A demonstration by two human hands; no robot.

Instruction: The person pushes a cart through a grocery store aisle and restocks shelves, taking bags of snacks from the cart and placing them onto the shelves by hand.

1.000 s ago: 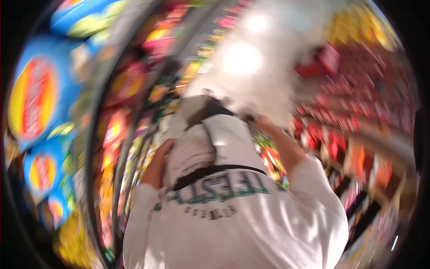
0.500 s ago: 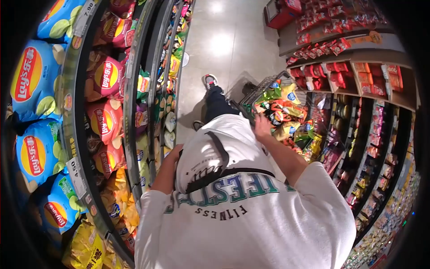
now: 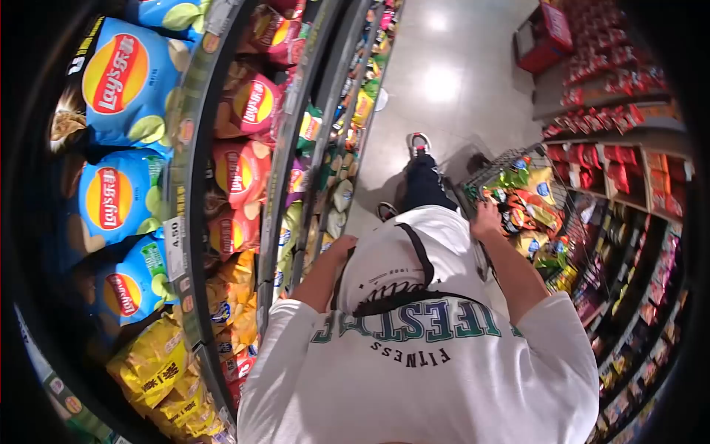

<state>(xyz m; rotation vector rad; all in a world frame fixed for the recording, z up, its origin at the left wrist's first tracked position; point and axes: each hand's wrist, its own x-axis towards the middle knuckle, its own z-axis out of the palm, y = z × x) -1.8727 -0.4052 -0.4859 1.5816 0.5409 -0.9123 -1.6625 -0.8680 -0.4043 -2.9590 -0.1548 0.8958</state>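
Note:
My right hand (image 3: 486,220) is at the near end of a wire shopping cart (image 3: 510,157), closed over the dark handle bar. Colourful snack bags (image 3: 536,209) fill the cart in front of it, some orange, green and yellow. My left hand (image 3: 342,248) hangs beside my waist, against the white cloth (image 3: 384,255) with a black strap at my front. Its fingers are hidden there, so whether it grips anything does not show.
Shelves on the left hold blue chip bags (image 3: 111,196), red chip bags (image 3: 242,174) and yellow bags (image 3: 151,359). On the right stand racks of red packets (image 3: 592,122) and a red box (image 3: 543,37). A grey floor aisle (image 3: 436,81) runs ahead.
The view has turned left, so the shelves, cart and my body appear further right. My right hand stays at the cart's near end and my left stays by my waist.

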